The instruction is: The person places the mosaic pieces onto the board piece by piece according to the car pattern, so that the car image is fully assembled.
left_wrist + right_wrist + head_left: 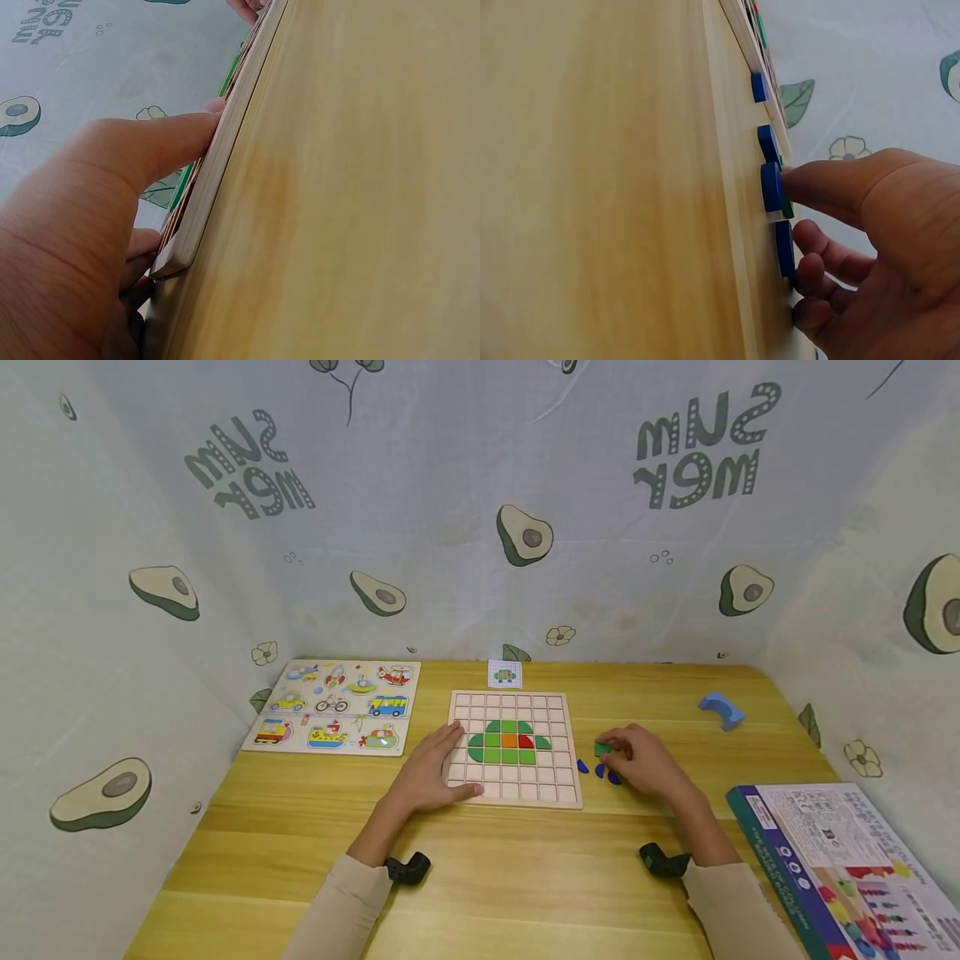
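Avocado-print cloth (450, 468) behind wooden table (525, 877)

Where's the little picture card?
In the head view, the little picture card is at the table's back edge, just beyond the grid board, right of the vehicle puzzle.

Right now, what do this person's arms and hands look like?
The left sleeve and right sleeve are both beige and end short of the hands. Near each cuff sits a small, black, bent device, one left and one right. The left hand and right hand wear no gloves. I see no cables.
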Demonstrator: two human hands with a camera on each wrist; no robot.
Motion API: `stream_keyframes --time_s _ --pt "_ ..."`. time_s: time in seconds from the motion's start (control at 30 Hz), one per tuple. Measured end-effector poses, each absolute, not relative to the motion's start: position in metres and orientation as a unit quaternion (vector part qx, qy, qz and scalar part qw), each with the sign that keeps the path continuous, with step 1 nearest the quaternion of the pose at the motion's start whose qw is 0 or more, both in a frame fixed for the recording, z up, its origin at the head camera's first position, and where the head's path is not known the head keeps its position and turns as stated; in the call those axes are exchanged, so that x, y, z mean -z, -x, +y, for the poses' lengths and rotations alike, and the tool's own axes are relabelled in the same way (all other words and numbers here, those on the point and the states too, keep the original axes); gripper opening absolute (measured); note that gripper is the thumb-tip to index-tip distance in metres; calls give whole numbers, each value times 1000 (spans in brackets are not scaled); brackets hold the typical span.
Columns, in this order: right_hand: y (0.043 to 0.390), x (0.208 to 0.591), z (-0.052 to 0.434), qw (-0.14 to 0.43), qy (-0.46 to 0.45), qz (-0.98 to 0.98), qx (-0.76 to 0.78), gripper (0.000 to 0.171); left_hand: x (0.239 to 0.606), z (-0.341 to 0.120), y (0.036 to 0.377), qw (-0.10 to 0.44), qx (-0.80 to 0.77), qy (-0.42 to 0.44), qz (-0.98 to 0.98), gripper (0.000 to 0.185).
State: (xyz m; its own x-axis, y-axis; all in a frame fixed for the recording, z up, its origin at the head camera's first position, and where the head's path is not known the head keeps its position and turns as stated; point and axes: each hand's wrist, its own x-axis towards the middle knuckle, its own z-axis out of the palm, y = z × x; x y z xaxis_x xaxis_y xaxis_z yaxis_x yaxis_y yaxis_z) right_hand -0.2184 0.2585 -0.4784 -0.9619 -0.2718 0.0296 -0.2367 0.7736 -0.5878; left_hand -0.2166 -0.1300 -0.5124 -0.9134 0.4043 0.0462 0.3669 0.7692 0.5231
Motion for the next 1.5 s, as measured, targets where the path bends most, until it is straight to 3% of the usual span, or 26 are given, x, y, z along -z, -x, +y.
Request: stream_keyframes --time_s 0.57,1.5 --pt "219 470 248 2 133 939 317 31 510 -131 215 38 -272 -203 940 109" --pt "220 475 200 43 172 928 328 27 510 -131 216 39 -277 -203 938 109"
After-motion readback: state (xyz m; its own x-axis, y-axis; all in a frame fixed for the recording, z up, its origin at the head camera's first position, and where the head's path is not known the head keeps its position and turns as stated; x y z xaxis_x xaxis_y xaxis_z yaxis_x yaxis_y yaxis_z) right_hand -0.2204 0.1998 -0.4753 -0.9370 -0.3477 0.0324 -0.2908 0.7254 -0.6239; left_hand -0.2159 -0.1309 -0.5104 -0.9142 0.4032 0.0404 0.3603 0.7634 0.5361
